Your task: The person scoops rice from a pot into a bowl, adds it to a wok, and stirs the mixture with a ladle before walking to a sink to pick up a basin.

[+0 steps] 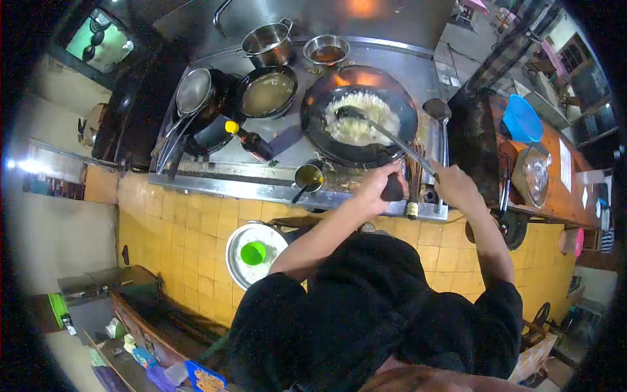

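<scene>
A large dark wok (315, 136) sits on the metal stove, with pale bubbling food (375, 130) inside. My left hand (374, 190) is closed round the wok's dark handle (393, 187) at the near side. In my right hand (455, 189) is the long handle of a metal ladle (392, 137), whose dark bowl rests in the food. A bundle of thin sticks (414, 186) lies between my two hands. To the right of the wok lies a second ladle (437, 110).
Left of the wok stand a bottle with a yellow cap (253, 144), a pan of liquid (268, 95), a steel pot (267, 43) and a small cup (308, 178). A steel bowl (326, 49) sits behind. A basin (238, 274) holds a green cup below the stove's edge.
</scene>
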`<state>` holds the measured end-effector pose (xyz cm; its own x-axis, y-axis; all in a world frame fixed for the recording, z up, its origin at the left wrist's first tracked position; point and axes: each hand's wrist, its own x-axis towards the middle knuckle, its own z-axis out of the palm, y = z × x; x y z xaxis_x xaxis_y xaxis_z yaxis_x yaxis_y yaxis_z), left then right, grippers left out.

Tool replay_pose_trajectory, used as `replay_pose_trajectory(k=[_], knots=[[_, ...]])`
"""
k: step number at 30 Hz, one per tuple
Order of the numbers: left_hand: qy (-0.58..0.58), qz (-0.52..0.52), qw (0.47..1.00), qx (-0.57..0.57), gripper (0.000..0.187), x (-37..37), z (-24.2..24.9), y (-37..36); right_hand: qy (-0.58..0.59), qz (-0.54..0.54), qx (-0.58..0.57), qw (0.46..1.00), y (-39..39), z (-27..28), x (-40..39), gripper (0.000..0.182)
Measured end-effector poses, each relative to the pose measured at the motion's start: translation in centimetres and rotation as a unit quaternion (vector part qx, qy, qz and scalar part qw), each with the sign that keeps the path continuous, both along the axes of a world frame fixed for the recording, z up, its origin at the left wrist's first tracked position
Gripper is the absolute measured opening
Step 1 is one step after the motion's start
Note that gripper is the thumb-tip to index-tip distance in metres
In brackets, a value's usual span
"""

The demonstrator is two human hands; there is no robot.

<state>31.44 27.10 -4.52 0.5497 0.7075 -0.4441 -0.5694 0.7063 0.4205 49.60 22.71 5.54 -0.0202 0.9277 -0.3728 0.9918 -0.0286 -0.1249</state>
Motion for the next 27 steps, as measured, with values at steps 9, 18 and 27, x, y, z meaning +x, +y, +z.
replay_pose_trajectory(k=[9,18,27], knots=[[0.197,-0.024,0.977,-0.08,0.012,-1.5,-2.1,-6.2,-0.001,-0.02,0.018,1.0,-2.9,-2.8,0.1,0.058],[0.299,-0.087,0.938,0.148,0.019,-4.1,-2.7,-2.6,0.031,0.028,0.076,0.996,-5.9,-3.6,-1.5,0.052],[0.319,-0.144,0.936,0.027,0.018,-3.0,1.3,-2.6,0.003,0.035,0.083,0.996,-6.3,-1.8,-2.2,0.037]])
